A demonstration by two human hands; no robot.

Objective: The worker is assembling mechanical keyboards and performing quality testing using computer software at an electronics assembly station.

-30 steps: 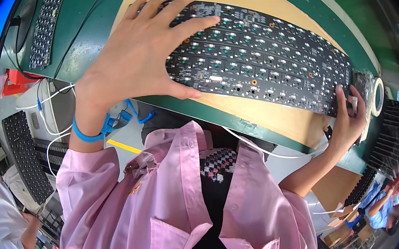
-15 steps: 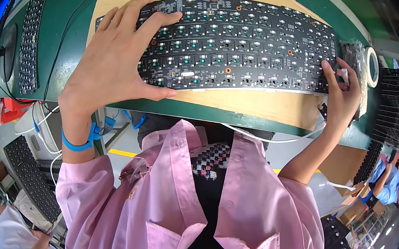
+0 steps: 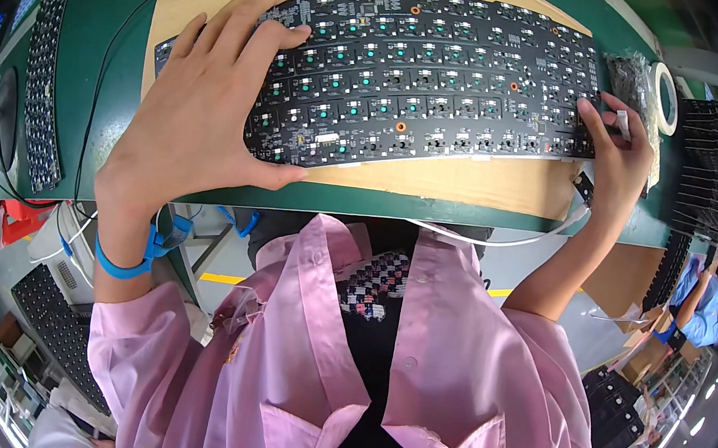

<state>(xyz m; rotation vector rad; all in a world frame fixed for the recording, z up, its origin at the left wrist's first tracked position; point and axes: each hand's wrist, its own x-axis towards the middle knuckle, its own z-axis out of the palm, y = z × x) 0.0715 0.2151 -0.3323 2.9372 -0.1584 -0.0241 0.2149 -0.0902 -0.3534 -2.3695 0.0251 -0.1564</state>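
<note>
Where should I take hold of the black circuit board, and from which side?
By the edges of the circuit board, I'd say: right hand at the short right end, from the right; left hand spanning the long edges near the left end. It's long and thin, so holding both ends should limit bending; small parts crowd its face, so avoid the middle.
</note>
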